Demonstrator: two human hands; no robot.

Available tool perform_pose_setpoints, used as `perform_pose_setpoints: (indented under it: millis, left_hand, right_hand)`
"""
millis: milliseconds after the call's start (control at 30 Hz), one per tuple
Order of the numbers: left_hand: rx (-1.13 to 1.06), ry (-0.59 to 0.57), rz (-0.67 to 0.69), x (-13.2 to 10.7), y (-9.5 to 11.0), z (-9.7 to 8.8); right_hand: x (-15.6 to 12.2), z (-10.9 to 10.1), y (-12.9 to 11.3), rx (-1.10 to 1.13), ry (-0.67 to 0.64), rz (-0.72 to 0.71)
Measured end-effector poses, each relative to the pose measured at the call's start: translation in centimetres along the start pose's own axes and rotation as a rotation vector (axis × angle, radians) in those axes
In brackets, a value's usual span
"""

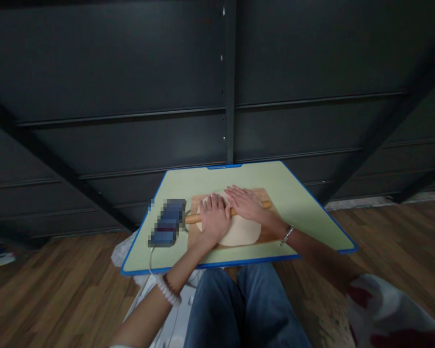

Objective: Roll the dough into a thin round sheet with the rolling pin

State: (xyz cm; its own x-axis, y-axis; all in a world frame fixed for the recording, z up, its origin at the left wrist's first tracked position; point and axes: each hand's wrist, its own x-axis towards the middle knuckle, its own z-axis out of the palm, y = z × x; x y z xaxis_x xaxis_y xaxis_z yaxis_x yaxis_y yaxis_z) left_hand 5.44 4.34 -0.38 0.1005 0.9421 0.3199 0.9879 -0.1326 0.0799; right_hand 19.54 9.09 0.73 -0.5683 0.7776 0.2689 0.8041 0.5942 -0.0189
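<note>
A pale sheet of dough (pixel 239 233) lies on a wooden board (pixel 266 235) on a small green table with a blue rim (pixel 304 205). Across the dough lies a wooden rolling pin (pixel 193 218). My left hand (pixel 213 216) rests flat on the pin's left part, fingers stretched out. My right hand (pixel 245 203) lies flat on the pin's right part, fingers spread, with a bracelet at the wrist (pixel 286 234).
A blurred blue object (pixel 167 223) with a cable sits on the table's left side. Dark metal shelving (pixel 224 96) fills the background. Wooden floor (pixel 58 290) surrounds the table. My legs in blue jeans (pixel 239 309) are below the table's near edge.
</note>
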Motion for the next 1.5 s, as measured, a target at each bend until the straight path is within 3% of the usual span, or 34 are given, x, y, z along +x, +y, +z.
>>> perform_pose_setpoints:
  millis: [133,267,467,633,767,967,1133,1267,1400,1500]
  left_hand:
    - [-0.031,-0.154,-0.083,3.7,-0.4,0.1]
    - [-0.084,-0.255,-0.117,6.6,-1.0,0.4]
    - [-0.105,-0.271,-0.207,9.2,-2.0,1.6]
    - [-0.083,-0.184,-0.24,11.1,-2.5,2.0]
    - [-0.066,-0.199,-0.264,11.8,-2.8,2.0]
    - [-0.119,-0.361,-0.203,10.7,-2.7,1.8]
    - [-0.11,-0.365,-0.151,8.3,-2.0,0.8]
    - [-0.06,-0.256,-0.032,4.7,-1.4,0.1]
    - [0.005,-0.065,0.081,0.6,-0.9,-0.4]
    - [0.018,-0.024,0.144,-2.0,-0.6,-0.9]
  right_hand:
    - [2.6,-0.5,0.3,-0.04,-0.038,0.095]
    - [5.0,-0.3,0.9,-0.023,-0.043,0.277]
    - [7.7,0.0,2.0,-0.035,-0.125,0.314]
    - [9.4,0.5,2.3,-0.062,-0.084,0.352]
    - [10.1,1.1,2.6,-0.055,-0.128,0.355]
    - [8.8,1.2,2.4,-0.03,-0.148,0.217]
    - [5.9,1.3,1.4,0.003,-0.102,0.098]
    - [2.7,1.2,-0.1,0.062,0.022,0.134]
    - [-0.6,0.6,-2.1,0.086,0.025,0.116]
    - [-3.0,0.0,-3.6,0.065,0.061,0.094]
